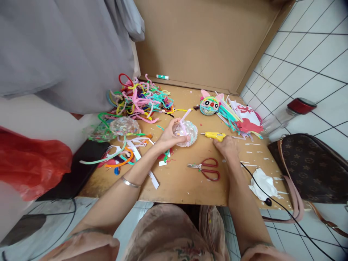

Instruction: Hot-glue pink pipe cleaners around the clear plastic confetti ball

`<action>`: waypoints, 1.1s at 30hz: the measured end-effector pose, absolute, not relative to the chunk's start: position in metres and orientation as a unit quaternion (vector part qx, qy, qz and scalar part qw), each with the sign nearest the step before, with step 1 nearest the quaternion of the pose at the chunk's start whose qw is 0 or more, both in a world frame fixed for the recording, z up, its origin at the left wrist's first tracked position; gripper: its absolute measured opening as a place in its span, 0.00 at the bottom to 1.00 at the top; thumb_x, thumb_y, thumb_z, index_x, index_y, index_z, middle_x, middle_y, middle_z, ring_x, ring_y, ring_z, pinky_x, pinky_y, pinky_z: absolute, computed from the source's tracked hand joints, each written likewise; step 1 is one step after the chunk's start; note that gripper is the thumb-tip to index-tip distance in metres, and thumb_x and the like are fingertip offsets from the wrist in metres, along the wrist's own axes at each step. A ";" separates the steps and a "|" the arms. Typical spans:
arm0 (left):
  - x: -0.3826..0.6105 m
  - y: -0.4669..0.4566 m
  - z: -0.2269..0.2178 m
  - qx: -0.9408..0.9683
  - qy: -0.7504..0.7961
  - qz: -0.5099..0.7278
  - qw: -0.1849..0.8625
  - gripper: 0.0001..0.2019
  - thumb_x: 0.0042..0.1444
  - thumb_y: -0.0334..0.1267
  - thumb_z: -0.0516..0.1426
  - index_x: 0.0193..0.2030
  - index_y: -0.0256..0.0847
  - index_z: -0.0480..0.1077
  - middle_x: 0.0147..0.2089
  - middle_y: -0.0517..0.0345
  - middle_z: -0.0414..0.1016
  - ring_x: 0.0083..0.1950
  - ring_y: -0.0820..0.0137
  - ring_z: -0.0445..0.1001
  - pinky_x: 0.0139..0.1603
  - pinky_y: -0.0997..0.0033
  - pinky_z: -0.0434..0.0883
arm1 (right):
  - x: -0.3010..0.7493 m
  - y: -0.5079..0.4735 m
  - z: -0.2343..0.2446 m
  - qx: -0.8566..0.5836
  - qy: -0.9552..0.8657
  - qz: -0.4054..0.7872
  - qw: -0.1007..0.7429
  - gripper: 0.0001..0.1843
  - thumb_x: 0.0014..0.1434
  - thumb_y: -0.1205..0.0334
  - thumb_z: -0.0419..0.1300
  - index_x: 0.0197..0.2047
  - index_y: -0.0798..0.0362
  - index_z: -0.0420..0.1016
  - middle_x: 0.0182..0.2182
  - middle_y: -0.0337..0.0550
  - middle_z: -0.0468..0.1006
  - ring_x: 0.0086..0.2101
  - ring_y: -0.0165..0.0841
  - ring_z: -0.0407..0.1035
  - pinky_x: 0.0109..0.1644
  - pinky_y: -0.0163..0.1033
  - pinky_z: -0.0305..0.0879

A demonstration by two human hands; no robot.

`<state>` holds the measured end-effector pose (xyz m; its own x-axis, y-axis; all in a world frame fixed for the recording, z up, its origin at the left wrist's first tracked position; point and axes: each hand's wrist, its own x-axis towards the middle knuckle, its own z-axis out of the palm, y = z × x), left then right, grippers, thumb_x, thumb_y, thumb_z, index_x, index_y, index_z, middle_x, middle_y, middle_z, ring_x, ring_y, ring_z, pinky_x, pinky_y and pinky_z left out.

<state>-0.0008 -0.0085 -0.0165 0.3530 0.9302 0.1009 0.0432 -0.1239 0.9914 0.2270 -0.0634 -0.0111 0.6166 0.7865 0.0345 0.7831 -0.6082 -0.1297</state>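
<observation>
My left hand (174, 135) is closed around a clear, bumpy plastic bowl-like piece (192, 133). A pale pink pipe cleaner (185, 115) lies across this piece and sticks up past its far rim. In my right hand (226, 145) is a yellow glue gun (215, 136), its nozzle pointing left toward the clear piece, a small gap apart from it. Red-handled scissors (208, 169) rest open on the table below the glue gun. Behind it sits a round decorated face (209, 105) with pink ears and coloured strips.
A heap of colourful pipe cleaners (141, 98) lies at the back left, near another clear bumpy piece (125, 125). Paper strips (153, 179) are at left. A crumpled tissue (263, 184), the black cord (255, 177) and a brown handbag (312, 166) are at right. A glue stick (162, 77) lies at the back.
</observation>
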 end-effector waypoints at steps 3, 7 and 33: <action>-0.001 -0.008 -0.017 0.632 0.386 0.408 0.535 0.42 0.34 0.44 0.69 0.57 0.39 0.58 0.57 0.48 0.69 0.60 0.58 0.68 0.62 0.58 0.66 | 0.228 -0.064 -0.005 -0.905 -0.411 0.023 0.112 0.27 0.52 0.47 0.59 0.46 0.60 0.78 0.43 0.64 0.80 0.45 0.53 0.75 0.43 0.46 0.68; -0.002 -0.009 -0.016 0.637 0.379 0.407 0.533 0.41 0.36 0.42 0.68 0.58 0.38 0.59 0.57 0.48 0.69 0.59 0.58 0.69 0.62 0.58 0.66 | 0.225 -0.067 0.003 -0.883 -0.396 -0.024 0.252 0.26 0.52 0.49 0.57 0.48 0.59 0.75 0.40 0.59 0.80 0.42 0.49 0.73 0.42 0.45 0.66; 0.003 -0.021 -0.008 0.670 0.371 0.373 0.524 0.39 0.36 0.35 0.66 0.58 0.37 0.59 0.57 0.49 0.70 0.56 0.60 0.72 0.57 0.63 0.69 | 0.202 -0.082 -0.003 -0.640 -0.576 -0.290 0.418 0.11 0.54 0.59 0.61 0.29 0.49 0.60 0.28 0.41 0.67 0.32 0.36 0.64 0.33 0.37 0.57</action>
